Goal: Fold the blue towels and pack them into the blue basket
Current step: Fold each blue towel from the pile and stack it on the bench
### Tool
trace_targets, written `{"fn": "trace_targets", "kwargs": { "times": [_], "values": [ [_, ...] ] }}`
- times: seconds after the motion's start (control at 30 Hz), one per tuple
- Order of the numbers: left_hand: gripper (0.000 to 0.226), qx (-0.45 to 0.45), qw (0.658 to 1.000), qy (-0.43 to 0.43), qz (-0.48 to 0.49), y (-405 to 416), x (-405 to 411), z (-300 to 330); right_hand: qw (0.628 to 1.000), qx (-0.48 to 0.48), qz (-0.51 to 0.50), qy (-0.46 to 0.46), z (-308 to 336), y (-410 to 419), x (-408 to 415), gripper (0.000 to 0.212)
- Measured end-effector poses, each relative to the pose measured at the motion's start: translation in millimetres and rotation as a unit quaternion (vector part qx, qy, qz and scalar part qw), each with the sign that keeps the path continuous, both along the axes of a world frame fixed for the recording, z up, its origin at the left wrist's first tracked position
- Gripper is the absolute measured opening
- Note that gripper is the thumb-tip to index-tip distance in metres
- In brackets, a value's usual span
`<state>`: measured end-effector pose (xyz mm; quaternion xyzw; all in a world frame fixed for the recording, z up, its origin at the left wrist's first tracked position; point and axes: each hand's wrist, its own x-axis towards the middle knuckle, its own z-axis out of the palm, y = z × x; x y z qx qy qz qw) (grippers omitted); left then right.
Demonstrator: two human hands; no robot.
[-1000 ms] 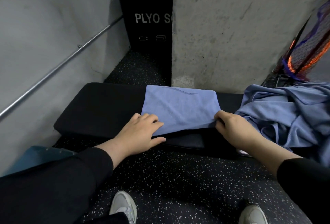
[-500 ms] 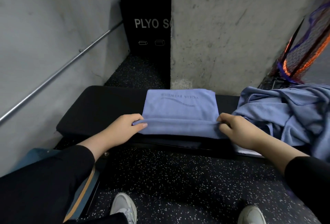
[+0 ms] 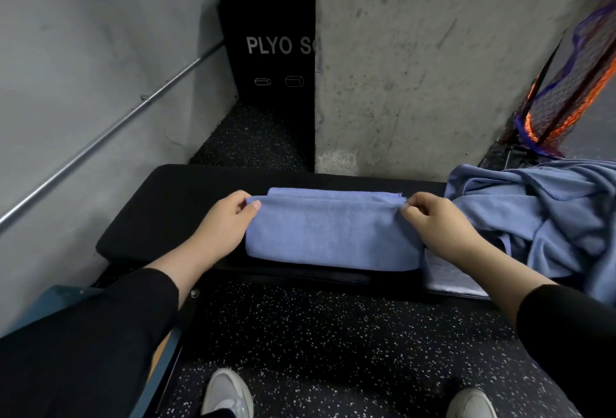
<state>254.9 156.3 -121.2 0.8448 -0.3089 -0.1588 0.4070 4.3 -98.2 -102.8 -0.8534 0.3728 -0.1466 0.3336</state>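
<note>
A blue towel [image 3: 333, 234] lies folded into a narrow band on the black bench [image 3: 166, 204]. My left hand [image 3: 223, 227] pinches its upper left corner and my right hand [image 3: 436, 227] pinches its upper right corner, both holding the folded-over edge near the far side. A heap of loose blue towels [image 3: 540, 214] lies on the bench just right of my right hand. The blue basket [image 3: 60, 297] shows only as a teal edge at the lower left, mostly hidden behind my left sleeve.
A concrete pillar [image 3: 433, 67] rises right behind the bench. A black plyo box [image 3: 270, 37] stands in the corner behind it, and a metal rail [image 3: 110, 131] runs along the left wall. A netted bag [image 3: 566, 91] leans at the far right. My shoes [image 3: 226, 394] stand on speckled floor.
Both hands lifted the towel's near edge and carried it away from me, folding it over onto the far edge; the towel is now half as deep.
</note>
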Motion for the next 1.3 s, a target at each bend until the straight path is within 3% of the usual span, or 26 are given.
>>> {"fn": "trace_targets", "kwargs": {
  "times": [0.27, 0.53, 0.83, 0.93, 1.03, 1.13, 1.2, 1.3],
  "values": [
    [0.021, 0.144, 0.981, -0.125, -0.034, -34.7, 8.1, -9.8, 0.991, -0.098, 0.005, 0.092, -26.3, -17.4, 29.2, 0.018],
    [0.021, 0.143, 0.985, -0.1, -0.007, -26.0, 16.6, -10.4, 0.981, -0.132, 0.005, 0.14, -25.6, -23.9, 36.0, 0.026],
    [0.022, 0.225, 0.95, -0.204, 0.072, -58.0, 19.8, -21.6, 0.978, -0.144, -0.034, 0.148, -36.3, -36.9, 56.7, 0.027],
    [0.029, 0.221, 0.942, -0.236, 0.089, -59.2, 18.3, -24.2, 0.961, -0.236, -0.045, 0.139, -37.7, -34.9, 54.9, 0.036],
    [0.043, 0.157, 0.933, -0.324, 0.021, -57.0, 17.4, -31.5, 0.948, -0.297, -0.039, 0.109, -30.5, -27.1, 57.0, 0.034],
    [0.042, 0.098, 0.925, -0.352, -0.105, -56.3, 8.8, -34.4, 0.954, -0.289, 0.016, 0.083, -24.0, -3.6, 64.5, 0.023],
    [0.051, 0.125, 0.915, -0.336, -0.186, -57.6, 0.3, -38.7, 0.956, -0.265, 0.068, 0.106, -29.5, 22.2, 69.1, 0.026],
    [0.073, 0.215, 0.894, -0.292, -0.263, -56.2, -8.0, -48.5, 0.963, -0.144, 0.086, 0.211, -45.2, 60.6, 72.1, 0.048]
  ]
}}
